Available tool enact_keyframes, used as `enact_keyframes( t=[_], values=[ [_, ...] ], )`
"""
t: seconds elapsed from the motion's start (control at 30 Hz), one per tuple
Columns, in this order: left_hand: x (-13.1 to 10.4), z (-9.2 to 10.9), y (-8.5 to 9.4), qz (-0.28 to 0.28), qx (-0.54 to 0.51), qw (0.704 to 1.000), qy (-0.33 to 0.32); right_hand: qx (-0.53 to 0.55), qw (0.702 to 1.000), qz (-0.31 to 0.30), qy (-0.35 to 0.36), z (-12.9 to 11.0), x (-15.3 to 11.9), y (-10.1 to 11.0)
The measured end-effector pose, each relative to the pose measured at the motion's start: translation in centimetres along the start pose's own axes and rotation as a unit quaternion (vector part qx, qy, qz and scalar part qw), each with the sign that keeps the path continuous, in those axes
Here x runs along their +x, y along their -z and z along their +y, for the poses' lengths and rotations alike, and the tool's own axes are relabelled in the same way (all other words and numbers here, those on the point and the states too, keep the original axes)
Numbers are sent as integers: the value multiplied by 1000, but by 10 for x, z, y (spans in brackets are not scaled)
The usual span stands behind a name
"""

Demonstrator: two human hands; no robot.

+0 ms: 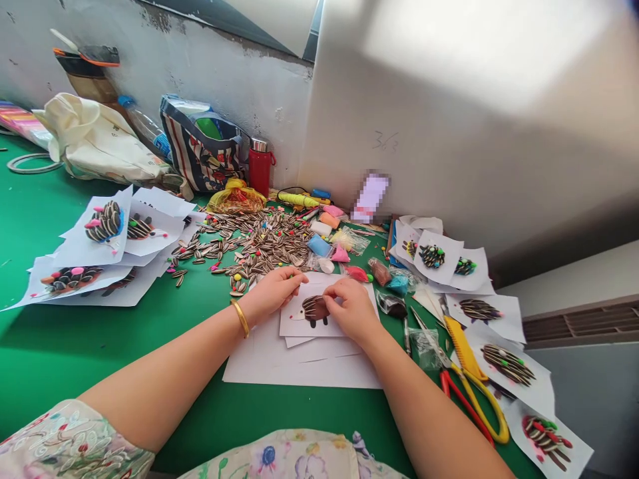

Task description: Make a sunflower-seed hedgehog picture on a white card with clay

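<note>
A white card (294,327) lies on larger white paper (309,369) in front of me. On the card is a brown hedgehog picture (313,308) with striped sunflower seeds on its back. My right hand (352,307) is closed in a pinch at the hedgehog's right edge; its fingertips hide whatever lies between them. My left hand (277,291), with a gold bangle on the wrist, hovers by the card's upper left. Its thumb and fingers are pressed together, and I cannot make out anything held there. Beyond it spreads a pile of sunflower seeds (269,243).
Finished-looking seed hedgehog cards lie stacked at left (107,253) and along the right (506,362). Yellow-handled scissors (482,392) and a yellow cutter (462,346) lie right. Small clay packets (319,245), a red bottle (259,167) and bags (204,146) stand behind.
</note>
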State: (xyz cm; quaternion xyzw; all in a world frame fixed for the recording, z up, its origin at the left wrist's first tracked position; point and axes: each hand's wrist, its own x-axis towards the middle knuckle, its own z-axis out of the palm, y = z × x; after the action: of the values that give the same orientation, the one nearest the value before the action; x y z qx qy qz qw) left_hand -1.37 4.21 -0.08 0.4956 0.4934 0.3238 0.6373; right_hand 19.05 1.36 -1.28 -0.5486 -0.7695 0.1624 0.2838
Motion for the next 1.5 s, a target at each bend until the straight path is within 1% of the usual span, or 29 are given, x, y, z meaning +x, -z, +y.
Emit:
enact_keyframes(
  t=[0.3,0.67,0.83,0.97,1.27,1.4,1.5],
  values=[
    [0,2,0,-2,-24,1000,7,-28,999,-16,5,-5,-2,-6],
    [0,2,0,6,-26,1000,13,-119,990,-35,62,-11,-2,-4],
    [0,2,0,1,-20,1000,5,-135,987,-39,80,-13,-2,-3],
    [0,2,-1,1,-13,1000,10,-137,986,-36,86,-14,-1,-3],
    [0,2,0,0,-22,1000,19,-145,986,-38,80,-14,-2,-3],
    [-2,4,1,0,-65,997,33,-140,986,-24,84,-14,-3,1],
    [-7,10,1,-6,-107,993,46,-119,989,8,87,-13,-4,3]
  ],
)
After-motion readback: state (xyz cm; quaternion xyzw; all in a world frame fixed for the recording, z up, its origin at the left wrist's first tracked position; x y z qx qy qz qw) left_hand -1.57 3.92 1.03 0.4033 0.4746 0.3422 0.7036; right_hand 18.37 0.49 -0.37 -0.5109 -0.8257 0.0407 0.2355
